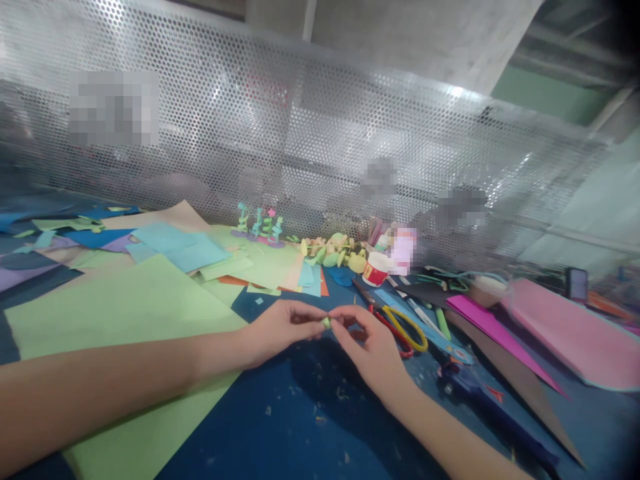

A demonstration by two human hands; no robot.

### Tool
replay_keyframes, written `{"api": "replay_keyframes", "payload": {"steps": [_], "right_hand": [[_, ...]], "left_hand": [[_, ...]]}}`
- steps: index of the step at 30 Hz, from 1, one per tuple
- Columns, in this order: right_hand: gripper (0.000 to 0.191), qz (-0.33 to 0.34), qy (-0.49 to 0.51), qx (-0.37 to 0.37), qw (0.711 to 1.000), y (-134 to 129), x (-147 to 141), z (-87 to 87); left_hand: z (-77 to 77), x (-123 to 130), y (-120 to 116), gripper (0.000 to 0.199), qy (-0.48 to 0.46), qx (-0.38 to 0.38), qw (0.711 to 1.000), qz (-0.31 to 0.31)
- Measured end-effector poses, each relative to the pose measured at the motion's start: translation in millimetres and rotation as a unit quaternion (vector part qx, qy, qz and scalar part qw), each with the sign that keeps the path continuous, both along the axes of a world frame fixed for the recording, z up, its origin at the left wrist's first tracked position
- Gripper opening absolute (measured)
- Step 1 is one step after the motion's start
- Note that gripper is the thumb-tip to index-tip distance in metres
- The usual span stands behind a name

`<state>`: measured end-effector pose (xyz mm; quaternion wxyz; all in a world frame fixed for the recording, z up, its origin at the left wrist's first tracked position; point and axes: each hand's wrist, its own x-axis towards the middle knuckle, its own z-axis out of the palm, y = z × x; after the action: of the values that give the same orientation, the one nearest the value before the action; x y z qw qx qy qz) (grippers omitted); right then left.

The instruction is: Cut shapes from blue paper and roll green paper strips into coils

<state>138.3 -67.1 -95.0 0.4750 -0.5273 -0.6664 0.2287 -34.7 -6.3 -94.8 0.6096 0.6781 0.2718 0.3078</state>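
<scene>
A tiny light green piece (327,323) is pinched between the fingertips of both hands, above the blue table. My left hand (281,328) comes in from the left, its thumb and fingers closed on the piece. From the right, my right hand (369,339) pinches the same piece, its other fingers curled. Below my left forearm lies a large light green sheet (125,320). Just beyond my right hand are scissors (407,330) with red and yellow handles. The piece's exact shape is too small to make out.
Small paper plants (260,227) and yellow-green paper pieces (335,252) stand at the back, beside a red and white tub (376,269). A dark blue glue gun (493,407), a blue ruler (425,323) and pink sheets (570,330) lie right. A perforated metal screen (210,120) rises behind.
</scene>
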Motion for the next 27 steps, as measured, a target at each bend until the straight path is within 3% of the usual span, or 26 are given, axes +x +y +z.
{"api": "replay_keyframes", "payload": {"steps": [14, 27], "right_hand": [[0.010, -0.012, -0.046, 0.019, 0.999, 0.3, -0.7, -0.1], [0.012, 0.008, 0.031, -0.046, 0.998, 0.0, -0.6, 3.4]], "left_hand": [[-1.9, 1.4, 1.0, 0.029, 0.046, 0.044, 0.998, -0.007], [-2.2, 1.0, 1.6, 0.033, 0.051, 0.063, 0.997, -0.006]]}}
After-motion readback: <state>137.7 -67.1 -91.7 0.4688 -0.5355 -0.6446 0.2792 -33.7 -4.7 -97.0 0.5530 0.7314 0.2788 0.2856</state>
